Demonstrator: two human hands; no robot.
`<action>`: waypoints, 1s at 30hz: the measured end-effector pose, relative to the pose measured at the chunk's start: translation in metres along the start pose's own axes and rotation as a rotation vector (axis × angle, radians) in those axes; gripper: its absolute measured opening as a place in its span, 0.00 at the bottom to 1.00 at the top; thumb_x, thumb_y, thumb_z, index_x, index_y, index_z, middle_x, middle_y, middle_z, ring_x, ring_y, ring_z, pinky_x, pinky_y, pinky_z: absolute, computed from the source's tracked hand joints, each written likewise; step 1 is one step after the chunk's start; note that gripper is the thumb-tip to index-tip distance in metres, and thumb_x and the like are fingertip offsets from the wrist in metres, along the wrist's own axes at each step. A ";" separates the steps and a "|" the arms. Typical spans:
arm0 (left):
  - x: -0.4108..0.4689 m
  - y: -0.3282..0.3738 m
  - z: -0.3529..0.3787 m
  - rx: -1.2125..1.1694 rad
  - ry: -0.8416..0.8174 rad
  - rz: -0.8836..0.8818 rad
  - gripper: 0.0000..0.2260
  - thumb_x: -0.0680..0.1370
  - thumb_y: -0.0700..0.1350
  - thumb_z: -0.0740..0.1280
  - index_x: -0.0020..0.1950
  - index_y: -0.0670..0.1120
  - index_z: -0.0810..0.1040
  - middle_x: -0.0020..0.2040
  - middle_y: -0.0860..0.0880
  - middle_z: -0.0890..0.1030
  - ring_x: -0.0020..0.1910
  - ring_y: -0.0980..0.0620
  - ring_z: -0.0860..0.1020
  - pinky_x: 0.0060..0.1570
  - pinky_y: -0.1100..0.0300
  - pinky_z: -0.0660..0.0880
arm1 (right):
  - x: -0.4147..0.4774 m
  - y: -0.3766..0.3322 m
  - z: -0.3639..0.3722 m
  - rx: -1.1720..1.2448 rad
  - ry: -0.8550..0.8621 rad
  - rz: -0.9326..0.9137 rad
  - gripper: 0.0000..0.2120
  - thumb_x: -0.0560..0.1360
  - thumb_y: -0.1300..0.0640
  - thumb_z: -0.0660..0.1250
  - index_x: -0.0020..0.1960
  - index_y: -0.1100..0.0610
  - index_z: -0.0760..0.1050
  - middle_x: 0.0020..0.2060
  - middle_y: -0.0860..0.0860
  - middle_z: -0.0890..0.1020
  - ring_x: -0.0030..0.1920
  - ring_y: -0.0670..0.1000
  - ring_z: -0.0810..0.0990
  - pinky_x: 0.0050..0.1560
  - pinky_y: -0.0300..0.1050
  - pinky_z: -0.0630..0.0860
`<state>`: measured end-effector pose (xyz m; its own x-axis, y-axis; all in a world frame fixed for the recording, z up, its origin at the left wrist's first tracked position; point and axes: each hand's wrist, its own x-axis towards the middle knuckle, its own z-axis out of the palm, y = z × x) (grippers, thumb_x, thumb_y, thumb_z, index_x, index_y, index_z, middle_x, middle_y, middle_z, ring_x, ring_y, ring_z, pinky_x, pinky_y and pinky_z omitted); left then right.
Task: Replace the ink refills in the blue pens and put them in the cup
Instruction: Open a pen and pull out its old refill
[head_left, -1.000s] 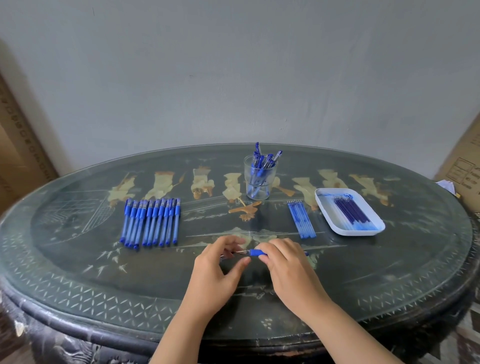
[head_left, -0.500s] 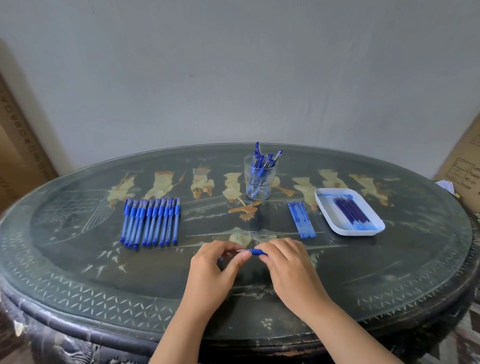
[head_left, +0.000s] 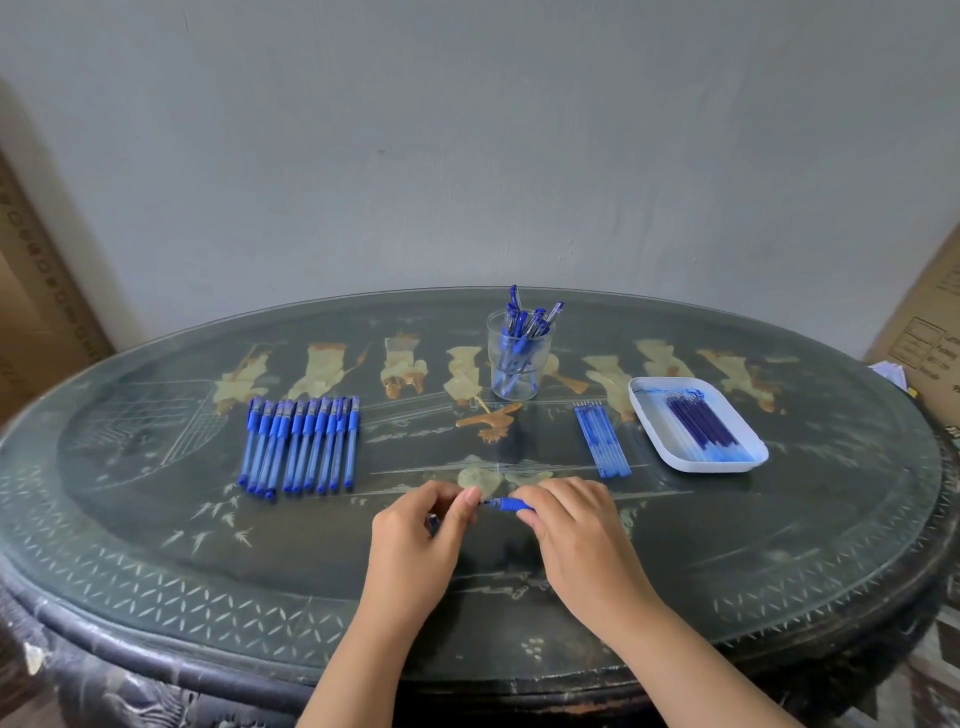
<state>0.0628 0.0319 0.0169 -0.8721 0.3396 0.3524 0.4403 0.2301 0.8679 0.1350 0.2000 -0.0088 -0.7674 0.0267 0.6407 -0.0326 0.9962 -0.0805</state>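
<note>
Low over the near middle of the table, both my hands hold one blue pen (head_left: 506, 504). My right hand (head_left: 576, 530) grips its blue grip section, and the barel behind is hidden under the fingers. My left hand (head_left: 421, 535) pinches the tip end; a bit of blue shows under its palm. A row of several capped blue pens (head_left: 301, 449) lies to the left. A clear cup (head_left: 519, 358) holding several blue pens stands at the back centre. Several pale blue refills (head_left: 602, 441) lie loose to the right of my hands.
A white tray (head_left: 748, 462) with several dark blue refills sits at the right. The dark oval table (head_left: 156, 582) has a glass top and a raised rim. Cardboard boxes (head_left: 930, 332) lean at the right and left edges of the scene.
My left hand has closed in on the pen tip, bringing the two hands nearer together. Everything else on the table has stayed put.
</note>
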 end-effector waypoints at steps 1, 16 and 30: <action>0.000 -0.001 0.000 -0.009 0.010 -0.010 0.10 0.74 0.55 0.67 0.41 0.51 0.82 0.34 0.58 0.82 0.32 0.61 0.76 0.35 0.71 0.69 | 0.000 0.000 0.000 0.004 0.003 0.004 0.11 0.81 0.54 0.56 0.51 0.52 0.77 0.43 0.44 0.78 0.43 0.48 0.75 0.47 0.42 0.70; 0.000 -0.015 0.000 0.328 0.029 0.166 0.09 0.68 0.38 0.73 0.42 0.52 0.84 0.41 0.59 0.79 0.40 0.57 0.77 0.44 0.63 0.75 | 0.000 0.001 -0.001 0.034 0.045 0.074 0.12 0.80 0.55 0.56 0.53 0.54 0.78 0.44 0.46 0.79 0.43 0.49 0.77 0.47 0.46 0.75; 0.001 -0.019 0.007 0.538 -0.023 0.216 0.12 0.64 0.41 0.77 0.44 0.53 0.83 0.42 0.60 0.82 0.44 0.51 0.78 0.43 0.56 0.72 | 0.000 0.000 -0.004 0.032 0.035 0.070 0.12 0.80 0.55 0.57 0.55 0.54 0.78 0.45 0.45 0.79 0.44 0.49 0.77 0.47 0.45 0.75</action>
<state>0.0555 0.0343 -0.0014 -0.7484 0.4482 0.4889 0.6594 0.5826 0.4752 0.1371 0.2001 -0.0060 -0.7455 0.0999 0.6589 -0.0002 0.9887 -0.1501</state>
